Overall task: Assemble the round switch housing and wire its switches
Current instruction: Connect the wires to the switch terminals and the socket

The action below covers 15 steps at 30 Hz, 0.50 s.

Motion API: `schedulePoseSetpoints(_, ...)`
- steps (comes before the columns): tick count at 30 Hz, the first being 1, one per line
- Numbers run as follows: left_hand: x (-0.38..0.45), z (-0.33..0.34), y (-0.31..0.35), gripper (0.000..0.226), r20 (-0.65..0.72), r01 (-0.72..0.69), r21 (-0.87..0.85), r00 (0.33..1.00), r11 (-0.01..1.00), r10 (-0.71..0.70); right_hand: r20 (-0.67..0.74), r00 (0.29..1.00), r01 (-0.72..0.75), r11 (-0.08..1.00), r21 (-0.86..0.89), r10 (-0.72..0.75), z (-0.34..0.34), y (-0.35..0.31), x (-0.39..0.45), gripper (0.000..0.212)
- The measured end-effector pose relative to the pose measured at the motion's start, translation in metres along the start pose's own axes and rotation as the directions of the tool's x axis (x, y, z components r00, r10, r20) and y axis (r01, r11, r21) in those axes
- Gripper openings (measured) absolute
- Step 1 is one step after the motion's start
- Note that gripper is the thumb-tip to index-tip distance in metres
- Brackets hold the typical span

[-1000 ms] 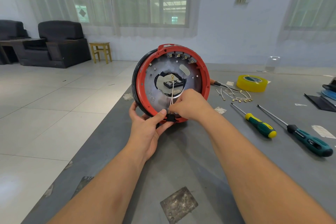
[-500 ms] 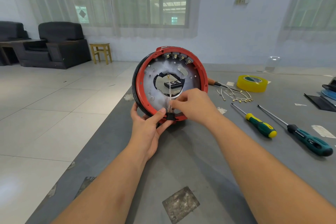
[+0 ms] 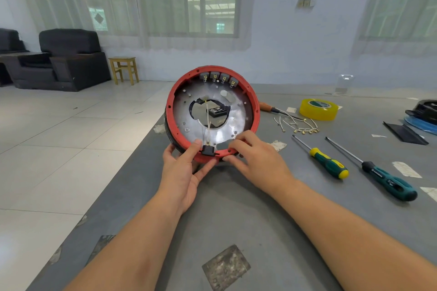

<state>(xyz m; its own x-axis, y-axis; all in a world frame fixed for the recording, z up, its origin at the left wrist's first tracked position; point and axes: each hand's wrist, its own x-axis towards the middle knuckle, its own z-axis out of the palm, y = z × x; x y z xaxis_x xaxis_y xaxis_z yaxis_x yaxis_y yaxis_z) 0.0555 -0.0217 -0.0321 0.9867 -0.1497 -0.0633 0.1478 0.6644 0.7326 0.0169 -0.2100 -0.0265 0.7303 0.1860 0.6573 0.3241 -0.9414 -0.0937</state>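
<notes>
The round switch housing (image 3: 254, 104), a red ring around a metal plate with a central hole, stands tilted on edge on the grey table (image 3: 260, 220). Several grey switches (image 3: 218, 77) sit inside its top rim. A small black switch (image 3: 208, 150) sits at the bottom rim, with thin white wires (image 3: 208, 123) running up from it toward the central hole. My left hand (image 3: 182, 172) grips the lower left rim, thumb beside the black switch. My right hand (image 3: 255, 160) holds the lower right rim with its fingers curled over the edge.
To the right on the table lie loose terminal wires (image 3: 298, 125), a yellow tape roll (image 3: 318, 108), a yellow-and-green screwdriver (image 3: 328, 163), a teal screwdriver (image 3: 387, 181) and an orange-handled tool (image 3: 267, 107). Black and blue items (image 3: 423, 116) sit at the far right edge. The table's left edge drops to tiled floor.
My right hand has let go of the wires at the black switch and moved right onto the lower rim. The housing has tipped back a little, showing more of its inside.
</notes>
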Motion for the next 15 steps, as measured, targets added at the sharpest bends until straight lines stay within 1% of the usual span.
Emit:
schedulePoseSetpoints(2, -0.0024, 0.0001, -0.0001, 0.075, 0.046, 0.017, 0.027, 0.999, 0.999, -0.018, -0.004, 1.000, -0.008, 0.999, 0.032, 0.008, -0.0002, -0.0005, -0.0012, 0.032)
schedulePoseSetpoints(5, -0.0052, 0.0009, 0.0020, 0.082, 0.074, 0.056, 0.028, 0.996, 0.998, -0.058, -0.013, 1.000, -0.013, 0.999, 0.051, 0.014, -0.0015, 0.0011, -0.0028, 0.028)
schedulePoseSetpoints(10, -0.0078, 0.0023, 0.0028, 0.078, 0.095, 0.119, -0.056, 0.989, 0.991, -0.114, -0.043, 0.999, 0.027, 1.000, 0.014, -0.026, -0.0026, 0.0004, -0.0036, 0.028)
schedulePoseSetpoints(13, -0.0084, 0.0039, -0.0003, 0.083, 0.087, 0.098, -0.108, 0.992, 0.989, -0.089, -0.048, 0.998, 0.042, 0.999, 0.008, -0.041, -0.0041, -0.0031, -0.0044, 0.032)
schedulePoseSetpoints(15, -0.0086, 0.0046, -0.0018, 0.088, 0.072, 0.069, -0.105, 0.995, 0.992, -0.062, -0.061, 0.997, 0.038, 0.999, -0.005, -0.038, -0.0048, -0.0070, -0.0055, 0.030)
